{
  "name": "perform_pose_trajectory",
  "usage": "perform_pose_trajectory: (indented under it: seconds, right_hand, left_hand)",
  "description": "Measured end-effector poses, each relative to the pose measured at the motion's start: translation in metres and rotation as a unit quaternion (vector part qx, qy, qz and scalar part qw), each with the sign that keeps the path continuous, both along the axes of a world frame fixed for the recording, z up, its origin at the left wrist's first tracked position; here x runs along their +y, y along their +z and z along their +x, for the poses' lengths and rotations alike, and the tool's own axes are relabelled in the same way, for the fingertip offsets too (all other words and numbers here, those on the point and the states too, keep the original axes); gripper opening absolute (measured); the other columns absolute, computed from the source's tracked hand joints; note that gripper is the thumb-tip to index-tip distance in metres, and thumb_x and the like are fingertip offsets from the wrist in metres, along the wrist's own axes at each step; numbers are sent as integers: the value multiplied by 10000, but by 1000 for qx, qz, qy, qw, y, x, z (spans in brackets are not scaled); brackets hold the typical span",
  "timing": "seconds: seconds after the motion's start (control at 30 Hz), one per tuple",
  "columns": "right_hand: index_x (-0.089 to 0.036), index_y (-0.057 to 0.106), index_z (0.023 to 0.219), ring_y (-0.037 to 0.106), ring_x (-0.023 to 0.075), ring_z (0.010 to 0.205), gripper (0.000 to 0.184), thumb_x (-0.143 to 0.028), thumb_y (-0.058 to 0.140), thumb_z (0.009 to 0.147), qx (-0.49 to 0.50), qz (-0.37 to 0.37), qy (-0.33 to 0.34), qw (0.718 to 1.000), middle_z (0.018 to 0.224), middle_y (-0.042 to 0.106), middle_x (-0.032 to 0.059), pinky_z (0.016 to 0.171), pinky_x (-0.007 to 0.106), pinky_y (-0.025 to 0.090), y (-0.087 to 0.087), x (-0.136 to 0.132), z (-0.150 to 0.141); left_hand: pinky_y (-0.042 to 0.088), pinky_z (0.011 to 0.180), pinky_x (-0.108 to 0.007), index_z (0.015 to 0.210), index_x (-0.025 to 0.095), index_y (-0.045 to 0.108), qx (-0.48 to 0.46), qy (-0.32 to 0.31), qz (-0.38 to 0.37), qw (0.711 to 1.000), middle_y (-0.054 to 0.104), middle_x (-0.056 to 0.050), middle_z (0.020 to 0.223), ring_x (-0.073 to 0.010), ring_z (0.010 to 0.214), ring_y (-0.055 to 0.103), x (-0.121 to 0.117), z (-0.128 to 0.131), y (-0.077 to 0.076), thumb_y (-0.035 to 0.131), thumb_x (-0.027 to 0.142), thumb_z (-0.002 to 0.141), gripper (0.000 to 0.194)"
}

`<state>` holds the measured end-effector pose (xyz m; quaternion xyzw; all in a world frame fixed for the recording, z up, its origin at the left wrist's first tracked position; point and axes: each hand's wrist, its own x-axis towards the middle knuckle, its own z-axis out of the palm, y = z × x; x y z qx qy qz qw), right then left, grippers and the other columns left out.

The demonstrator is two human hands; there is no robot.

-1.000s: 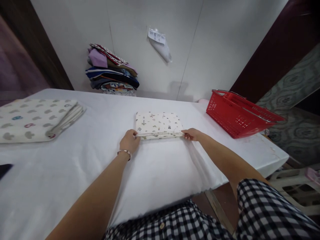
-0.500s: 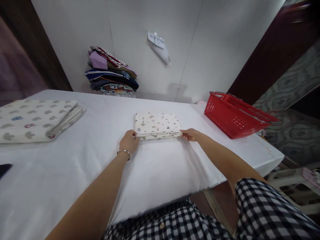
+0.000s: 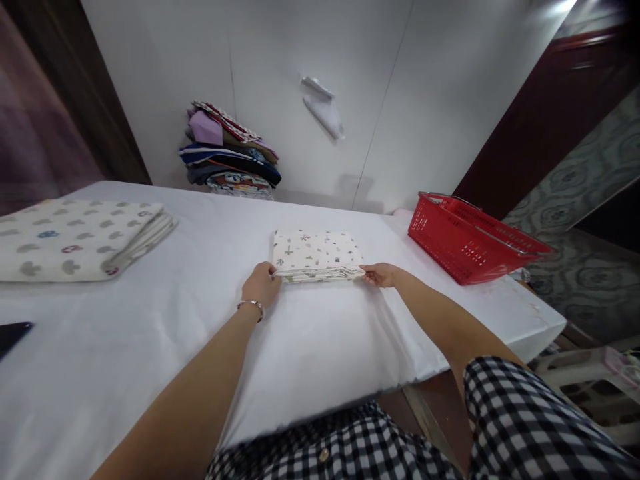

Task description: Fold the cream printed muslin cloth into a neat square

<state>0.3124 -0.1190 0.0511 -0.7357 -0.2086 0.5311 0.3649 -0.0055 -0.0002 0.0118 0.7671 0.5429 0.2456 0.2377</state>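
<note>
A small folded cloth [image 3: 317, 250], white with a scattered print, lies flat on the table, its layered edge facing me. My left hand [image 3: 261, 283], a bracelet at its wrist, pinches the near left corner of this cloth. At the near right corner, my right hand [image 3: 379, 274] has its thumb and fingers closed on the layers. Farther left rests a larger folded cloth [image 3: 80, 240], cream with grey mouse-head shapes and a few coloured ones; neither hand touches it.
White sheeting covers the table [image 3: 200, 333]. A red plastic basket [image 3: 470, 237] stands at its right end. Against the wall is a stack of folded fabrics [image 3: 230, 153]. A dark flat object [image 3: 14, 337] lies at the left edge. Paper [image 3: 324, 110] hangs on the wall.
The view has shifted slightly. Both hands keep their hold on the cloth's near corners, and the cloth stays in the same place on the table.
</note>
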Motion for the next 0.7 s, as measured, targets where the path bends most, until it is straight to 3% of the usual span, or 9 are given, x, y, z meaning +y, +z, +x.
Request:
perform_pose_trajectory:
  seconds: [0.1,0.2,0.43,0.7]
  right_hand:
    - [-111,567,769,496,47,441,192,-255,503,878,69,-20,-6,997,573,565,-7,425,123,445,-2,0,0]
    - [-116,553,740,494,51,436,175,-247,539,855,68,-21,-18,997,567,564,-3,417,128,439,-5,3,0]
    - [-157,470,661,323,19,315,207,-242,557,829,-8,27,-71,997,434,438,-71,278,105,239,-11,8,10]
    - [-145,466,612,294,22,318,244,-250,561,811,-48,19,-66,997,423,431,-55,275,130,197,-33,5,13]
  left_hand:
    - [388,618,-273,860,246,492,1,-4,4,1000,595,-20,860,-181,753,573,1,0,-1,472,301,759,117]
    - [390,617,-275,869,244,498,2,-1,0,1000,599,-21,831,-184,743,576,1,0,0,478,303,759,127]
    - [381,614,-273,872,252,508,13,7,-5,1000,599,1,759,-183,718,577,-3,1,4,479,317,764,130]
    - [378,627,-260,901,258,504,-2,14,-16,1000,600,12,795,-171,748,575,-4,3,0,477,279,763,142]
